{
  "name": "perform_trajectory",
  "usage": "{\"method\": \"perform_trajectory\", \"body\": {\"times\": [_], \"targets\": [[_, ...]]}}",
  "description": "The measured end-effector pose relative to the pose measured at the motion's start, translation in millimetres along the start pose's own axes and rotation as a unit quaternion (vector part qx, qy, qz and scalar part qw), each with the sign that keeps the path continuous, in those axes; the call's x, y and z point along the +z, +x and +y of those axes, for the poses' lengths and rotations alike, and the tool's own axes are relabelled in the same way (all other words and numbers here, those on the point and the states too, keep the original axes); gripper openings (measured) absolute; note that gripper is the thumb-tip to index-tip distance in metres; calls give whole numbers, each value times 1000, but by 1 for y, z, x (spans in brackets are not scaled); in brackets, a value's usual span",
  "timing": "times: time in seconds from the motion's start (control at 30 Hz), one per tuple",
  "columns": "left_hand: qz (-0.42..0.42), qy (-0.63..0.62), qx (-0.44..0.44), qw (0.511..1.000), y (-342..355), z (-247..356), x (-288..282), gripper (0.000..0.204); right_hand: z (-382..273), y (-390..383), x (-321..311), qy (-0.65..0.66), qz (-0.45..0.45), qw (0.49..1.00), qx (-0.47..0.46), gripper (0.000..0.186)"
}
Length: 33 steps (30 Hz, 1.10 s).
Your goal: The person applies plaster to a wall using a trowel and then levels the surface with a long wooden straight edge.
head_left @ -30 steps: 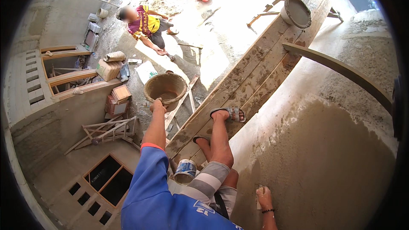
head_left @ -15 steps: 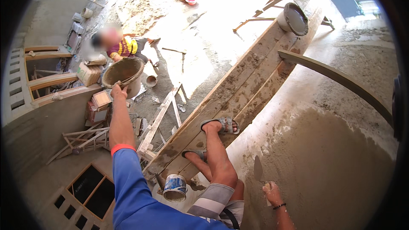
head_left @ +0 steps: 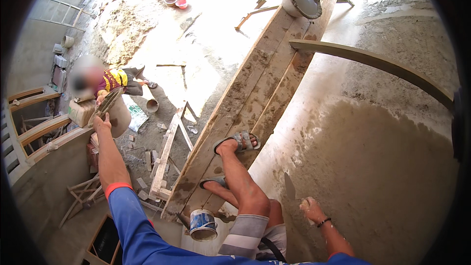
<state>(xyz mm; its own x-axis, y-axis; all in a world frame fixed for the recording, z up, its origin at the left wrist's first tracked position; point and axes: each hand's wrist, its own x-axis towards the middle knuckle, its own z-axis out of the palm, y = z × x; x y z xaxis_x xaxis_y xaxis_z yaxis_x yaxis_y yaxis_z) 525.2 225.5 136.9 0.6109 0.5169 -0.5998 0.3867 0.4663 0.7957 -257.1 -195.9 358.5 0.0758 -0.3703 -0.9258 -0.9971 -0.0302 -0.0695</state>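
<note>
My left hand (head_left: 102,121), arm stretched out to the left, grips the rim of a mortar-caked bucket (head_left: 119,118), which is tipped sideways. A co-worker (head_left: 113,79) below has a hand (head_left: 101,99) at the same bucket. My right hand (head_left: 311,208) is closed on a trowel (head_left: 289,185) against the plastered wall (head_left: 382,167). My feet (head_left: 238,142), in sandals, rest on a mud-spattered plank scaffold (head_left: 255,88).
A full mortar tub (head_left: 301,1) sits at the plank's far end. A long board (head_left: 373,59) crosses from the planks. A blue-white pail (head_left: 203,225) is by the near end. Wooden trestle (head_left: 164,167), ladder (head_left: 59,7), bags (head_left: 83,110) and rubble lie below.
My left hand and the bucket have moved left, the bucket tipping onto its side. The co-worker has reached up to it. The trowel blade has come into view beside my right hand.
</note>
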Motion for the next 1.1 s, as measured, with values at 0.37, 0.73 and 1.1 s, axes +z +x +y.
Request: {"method": "perform_trajectory", "body": {"times": [0.37, 0.73, 1.1], "targets": [[-436, 543, -74, 714, -276, -124, -109, 72, 0, -74, -2, 127, 42, 991, 28, 49], [-396, 727, -102, 552, -378, -126, -165, 73, 97, -176, 53, 240, 137, 959, 63, 50], [-490, 735, 130, 451, -427, -300, 179, 65, 39, -92, 7, 476, 77, 867, 125, 35]]}}
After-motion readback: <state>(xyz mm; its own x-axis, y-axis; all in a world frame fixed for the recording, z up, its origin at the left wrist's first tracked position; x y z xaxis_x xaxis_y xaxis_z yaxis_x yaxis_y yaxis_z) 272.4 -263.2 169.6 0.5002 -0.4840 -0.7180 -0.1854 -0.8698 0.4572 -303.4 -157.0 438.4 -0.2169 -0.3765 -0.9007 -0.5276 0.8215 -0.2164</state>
